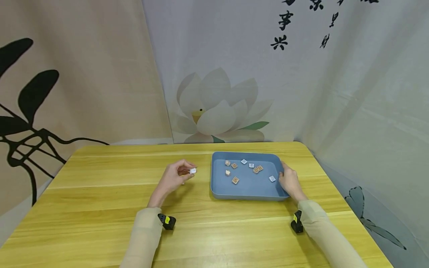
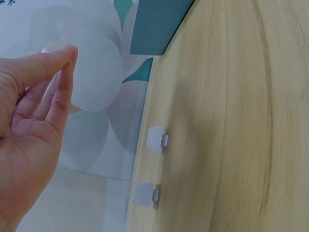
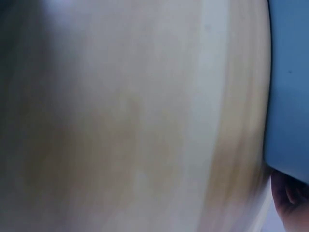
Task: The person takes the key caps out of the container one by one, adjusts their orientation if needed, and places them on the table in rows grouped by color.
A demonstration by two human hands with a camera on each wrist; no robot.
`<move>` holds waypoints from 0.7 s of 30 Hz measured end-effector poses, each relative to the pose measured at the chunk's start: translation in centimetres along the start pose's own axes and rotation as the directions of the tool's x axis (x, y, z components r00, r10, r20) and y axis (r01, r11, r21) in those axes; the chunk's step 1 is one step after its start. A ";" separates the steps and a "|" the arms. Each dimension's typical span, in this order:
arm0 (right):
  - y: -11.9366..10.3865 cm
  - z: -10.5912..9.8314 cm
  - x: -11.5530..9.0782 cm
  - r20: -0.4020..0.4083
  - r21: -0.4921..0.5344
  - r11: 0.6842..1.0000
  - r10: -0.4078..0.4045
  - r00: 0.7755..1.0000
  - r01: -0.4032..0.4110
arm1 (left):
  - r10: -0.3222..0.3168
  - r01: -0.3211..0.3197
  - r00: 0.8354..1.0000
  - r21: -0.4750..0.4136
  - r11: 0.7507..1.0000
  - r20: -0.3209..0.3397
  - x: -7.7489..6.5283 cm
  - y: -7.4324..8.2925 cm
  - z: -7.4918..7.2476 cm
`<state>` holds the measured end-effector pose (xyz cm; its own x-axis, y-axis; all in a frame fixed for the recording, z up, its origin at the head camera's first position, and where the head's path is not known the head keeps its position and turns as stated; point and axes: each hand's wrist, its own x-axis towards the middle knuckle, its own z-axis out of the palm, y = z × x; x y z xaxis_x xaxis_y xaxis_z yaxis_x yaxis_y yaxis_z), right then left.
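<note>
In the head view my left hand pinches a small white block with a faint mark on its face, above the table left of the tray. The left wrist view shows the thumb and fingertips of the left hand meeting. My right hand grips the right rim of a shallow blue tray. Its fingers are partly hidden under the tray's edge in the right wrist view. Inside the tray lie several small wooden blocks and a few white blocks, apart or touching, some with printed faces.
Two small whitish pieces stand on the wooden table in the left wrist view; the left hand mostly hides that spot in the head view. A printed curtain hangs behind the table's far edge.
</note>
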<state>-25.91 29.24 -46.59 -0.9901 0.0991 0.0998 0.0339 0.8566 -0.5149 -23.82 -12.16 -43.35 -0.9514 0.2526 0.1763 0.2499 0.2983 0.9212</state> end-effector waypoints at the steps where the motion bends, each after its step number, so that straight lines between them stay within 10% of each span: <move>1: 0.0 0.0 0.0 0.001 0.000 1.000 0.000 1.000 0.000 | -0.011 0.011 1.000 -0.002 1.000 0.002 0.0 0.0 -0.1; 21: -0.2 0.0 0.0 0.015 0.010 1.000 0.017 1.000 -0.017 | -0.195 0.194 0.981 0.015 0.981 0.009 -0.5 -0.7 -0.9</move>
<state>-25.91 29.10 -46.48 -0.9913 0.1058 0.0782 0.0493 0.8496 -0.5251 -23.71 -13.34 -43.78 -0.9801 0.1983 -0.0096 0.0628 0.3558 0.9324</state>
